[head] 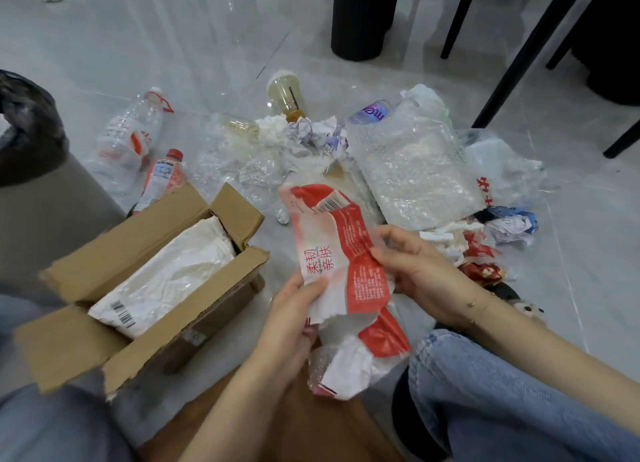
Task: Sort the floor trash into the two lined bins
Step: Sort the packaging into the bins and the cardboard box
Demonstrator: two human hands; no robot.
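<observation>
Low over the floor, in front of my knees, I have the red-and-white wrapper (341, 264) held up between both hands: my left hand (294, 319) pinches its lower white edge with the thumb on top, and my right hand (420, 271) grips the red side panel with curled fingers. Beneath it a crumpled lower part hangs, with a bit of clear film clinging to it. The open cardboard box (145, 285) sits just left of my hands with a white bag inside. One black-lined bin (27, 126) shows at the far left edge; the second bin I cannot see from here. The rest of the trash lies ahead: bubble wrap (412, 171), crushed clear bottles (130, 136), a drink cup (285, 94), crumpled paper (313, 131).

My worry is the hanging tail. The wrapper is already torn and thin, so pulling my hands apart could rip it and drop scraps. The clinging film might also ride along into the wrong bin. And reaching left to the bin, I could snag the box flaps
</observation>
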